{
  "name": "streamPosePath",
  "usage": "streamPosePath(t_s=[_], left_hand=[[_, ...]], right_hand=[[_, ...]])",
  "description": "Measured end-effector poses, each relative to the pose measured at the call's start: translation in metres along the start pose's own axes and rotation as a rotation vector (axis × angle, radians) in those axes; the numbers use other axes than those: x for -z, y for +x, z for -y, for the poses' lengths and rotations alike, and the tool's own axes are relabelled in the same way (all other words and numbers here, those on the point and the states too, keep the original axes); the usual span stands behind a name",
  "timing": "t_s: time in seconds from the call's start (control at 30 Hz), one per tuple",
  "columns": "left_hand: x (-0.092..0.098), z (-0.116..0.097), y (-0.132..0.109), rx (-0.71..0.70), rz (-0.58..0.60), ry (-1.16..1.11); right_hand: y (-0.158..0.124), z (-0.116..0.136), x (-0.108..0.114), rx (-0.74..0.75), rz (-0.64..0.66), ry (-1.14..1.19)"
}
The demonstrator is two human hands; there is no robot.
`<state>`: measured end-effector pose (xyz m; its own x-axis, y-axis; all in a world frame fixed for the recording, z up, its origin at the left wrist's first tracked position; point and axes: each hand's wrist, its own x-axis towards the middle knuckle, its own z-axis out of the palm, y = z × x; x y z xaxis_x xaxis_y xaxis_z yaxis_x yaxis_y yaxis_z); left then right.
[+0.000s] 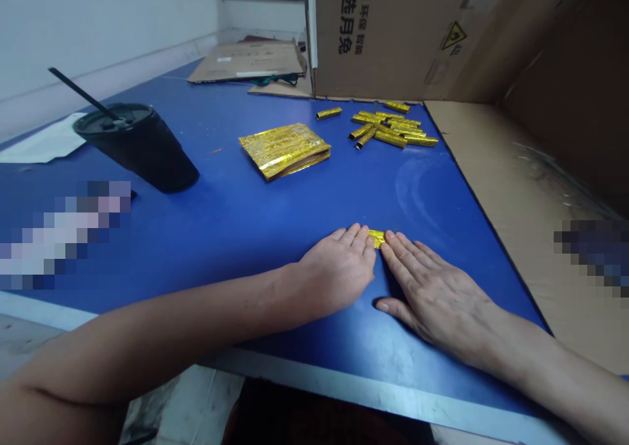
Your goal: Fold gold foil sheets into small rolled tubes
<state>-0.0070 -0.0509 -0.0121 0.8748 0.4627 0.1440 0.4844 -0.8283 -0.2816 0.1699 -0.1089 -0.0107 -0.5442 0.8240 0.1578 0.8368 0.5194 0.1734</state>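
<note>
My left hand [340,268] and my right hand [428,289] lie flat on the blue table [236,215], fingers stretched out, their fingertips meeting over a small gold foil piece [377,236]. Most of that piece is hidden under the fingers. Farther back lies a stack of flat gold foil sheets [285,149]. Behind it to the right sits a pile of several rolled gold foil tubes [390,128], with one tube [329,113] lying apart on the left.
A black lidded cup with a straw [140,145] stands at the left. A white paper [46,142] lies behind it. A large cardboard box [393,32] stands at the back, and flattened cardboard [521,196] covers the right side. The table's front edge runs below my arms.
</note>
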Motion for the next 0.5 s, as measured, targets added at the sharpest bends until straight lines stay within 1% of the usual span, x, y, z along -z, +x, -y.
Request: streamPosePath(t_s=[0.2, 0.27, 0.37, 0.5], left_hand=[[0.003, -0.003, 0.002, 0.022, 0.034, -0.076], [0.004, -0.004, 0.004, 0.050, 0.010, -0.107], [0.005, -0.003, 0.007, 0.056, -0.032, -0.149], [0.006, 0.000, 0.012, 0.039, -0.029, -0.168]], right_hand=[[0.003, 0.002, 0.008, 0.038, -0.026, -0.090], [0.003, 0.002, 0.009, 0.042, -0.034, -0.100], [0.003, 0.001, 0.009, 0.042, -0.040, -0.104], [0.005, 0.002, 0.011, 0.060, -0.038, -0.117]])
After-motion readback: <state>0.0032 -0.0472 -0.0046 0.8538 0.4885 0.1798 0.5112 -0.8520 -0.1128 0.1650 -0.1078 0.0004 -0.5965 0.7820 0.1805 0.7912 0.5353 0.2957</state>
